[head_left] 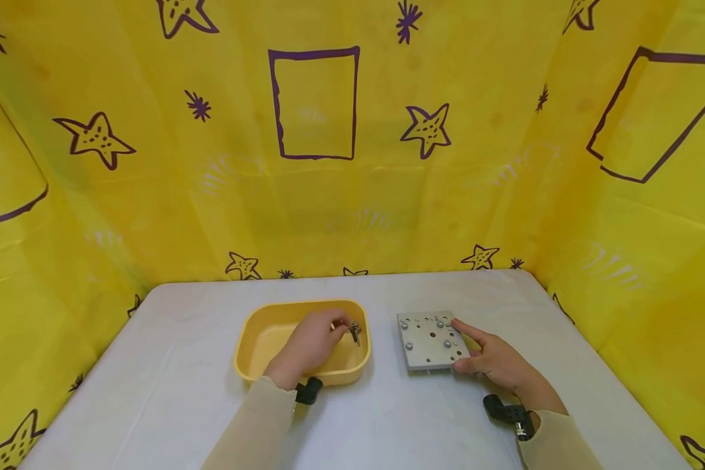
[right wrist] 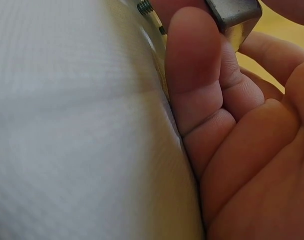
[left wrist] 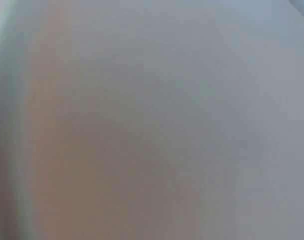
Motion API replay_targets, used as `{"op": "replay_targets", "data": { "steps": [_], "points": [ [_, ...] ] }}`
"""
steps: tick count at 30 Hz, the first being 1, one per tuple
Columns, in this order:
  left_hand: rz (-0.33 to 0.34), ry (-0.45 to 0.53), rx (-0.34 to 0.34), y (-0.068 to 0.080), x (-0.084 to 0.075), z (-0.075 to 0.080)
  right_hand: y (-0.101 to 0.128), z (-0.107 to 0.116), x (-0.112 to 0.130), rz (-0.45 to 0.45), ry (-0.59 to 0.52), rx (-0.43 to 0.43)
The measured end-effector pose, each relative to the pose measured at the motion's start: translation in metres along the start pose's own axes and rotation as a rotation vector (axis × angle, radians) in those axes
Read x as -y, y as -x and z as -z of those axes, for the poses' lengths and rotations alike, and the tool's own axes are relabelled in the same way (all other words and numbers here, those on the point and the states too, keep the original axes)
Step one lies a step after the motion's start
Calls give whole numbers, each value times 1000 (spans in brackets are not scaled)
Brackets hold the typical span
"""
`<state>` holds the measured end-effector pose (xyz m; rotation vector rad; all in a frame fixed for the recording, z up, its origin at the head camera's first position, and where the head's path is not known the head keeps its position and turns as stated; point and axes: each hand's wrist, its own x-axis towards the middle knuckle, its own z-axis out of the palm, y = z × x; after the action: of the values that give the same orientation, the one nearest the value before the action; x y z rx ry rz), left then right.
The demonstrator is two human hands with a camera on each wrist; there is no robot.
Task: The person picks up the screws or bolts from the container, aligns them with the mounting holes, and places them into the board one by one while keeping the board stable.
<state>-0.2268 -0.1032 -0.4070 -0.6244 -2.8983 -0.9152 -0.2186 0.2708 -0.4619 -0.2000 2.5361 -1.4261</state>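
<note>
A yellow plastic tray (head_left: pixel 262 339) sits on the white table. My left hand (head_left: pixel 342 328) reaches into it and pinches a small metal part (head_left: pixel 355 332) between thumb and fingertips near the tray's right wall. To the right lies a square grey metal plate (head_left: pixel 430 339) with holes and several screws. My right hand (head_left: pixel 467 348) grips its right edge, index finger along the side and thumb at the near corner. In the right wrist view a finger (right wrist: pixel 194 75) curls under the plate's corner (right wrist: pixel 234 14), and a screw end (right wrist: pixel 145 7) sticks out below. The left wrist view is a blur.
The white table (head_left: pixel 170 378) is walled on three sides by a yellow sheet (head_left: pixel 153 196) with purple stars and rectangles. A black wrist camera mount (head_left: pixel 508 414) sits on the right forearm, another (head_left: pixel 309 390) on the left.
</note>
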Motion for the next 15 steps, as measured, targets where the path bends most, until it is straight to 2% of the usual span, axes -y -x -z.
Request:
{"op": "replay_targets", "data": {
  "steps": [7,11,15],
  "points": [
    [-52,76,-84,-4,-10,-2,0,-1,-1,13,-7,5],
    [-2,134,-135,-4,-18,-3,1,-1,-1,18,1,5],
    [24,281,-196,-8,-27,-5,1,-1,-1,22,-4,5]
  ]
}}
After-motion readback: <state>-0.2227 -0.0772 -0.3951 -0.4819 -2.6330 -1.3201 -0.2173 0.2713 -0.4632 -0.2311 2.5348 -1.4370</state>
